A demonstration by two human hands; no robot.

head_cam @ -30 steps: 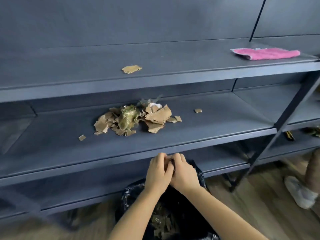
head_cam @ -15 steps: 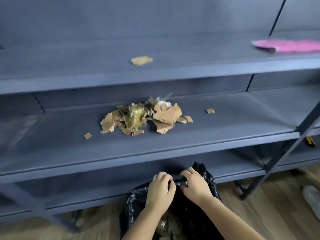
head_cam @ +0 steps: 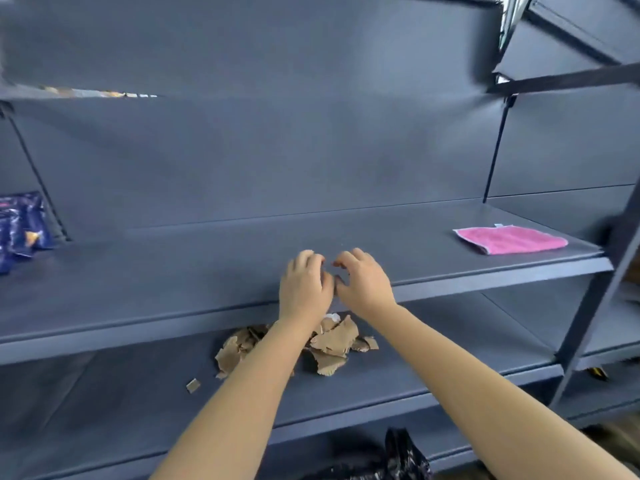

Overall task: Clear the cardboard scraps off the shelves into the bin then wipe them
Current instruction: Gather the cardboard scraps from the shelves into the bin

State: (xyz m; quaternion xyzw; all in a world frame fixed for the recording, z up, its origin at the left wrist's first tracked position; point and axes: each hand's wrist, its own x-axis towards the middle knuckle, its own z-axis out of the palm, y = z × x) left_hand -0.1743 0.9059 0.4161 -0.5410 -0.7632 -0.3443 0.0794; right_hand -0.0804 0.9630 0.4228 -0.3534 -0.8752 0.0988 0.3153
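Note:
My left hand (head_cam: 304, 289) and right hand (head_cam: 363, 285) are side by side over the middle of the upper dark shelf (head_cam: 173, 271). Their backs face me and their fingers bend down toward the shelf. Nothing shows in either hand. The single scrap that lay here is out of sight under them. On the lower shelf (head_cam: 433, 368), a pile of brown cardboard scraps (head_cam: 332, 344) is partly covered by my forearms. One small scrap (head_cam: 193, 385) lies apart at its left. The black bin bag (head_cam: 398, 459) shows at the bottom edge.
A folded pink cloth (head_cam: 509, 240) lies at the right end of the upper shelf. A blue printed package (head_cam: 20, 230) sits at the far left. A dark upright post (head_cam: 595, 306) bounds the shelves on the right.
Both hands have left the rim of the bin bag and risen to the upper shelf, over the spot of the lone scrap. The view has tilted upward.

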